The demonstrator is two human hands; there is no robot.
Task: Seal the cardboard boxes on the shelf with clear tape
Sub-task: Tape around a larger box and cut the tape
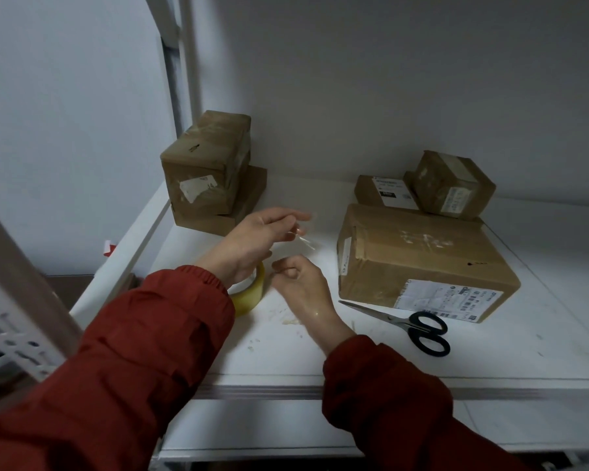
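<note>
Strip of clear tape (301, 242), pinched between the fingers of left hand (252, 239) and curled right hand (300, 280), is held above the shelf (490, 351). Tape roll (250, 295) lies at 7 o'clock beneath; large box (422, 263) at 3 o'clock is judged not yet sealed.

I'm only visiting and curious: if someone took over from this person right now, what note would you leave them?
Left hand pinches a strip of clear tape; right hand, fingers curled, seems to pinch its other end.
Tape roll lies on the shelf under the left wrist; scissors lie in front of the large box.
Done: strip drawn out.
Left: press it on a box seam; which of the other boxes are sealed is hard to tell.
</note>
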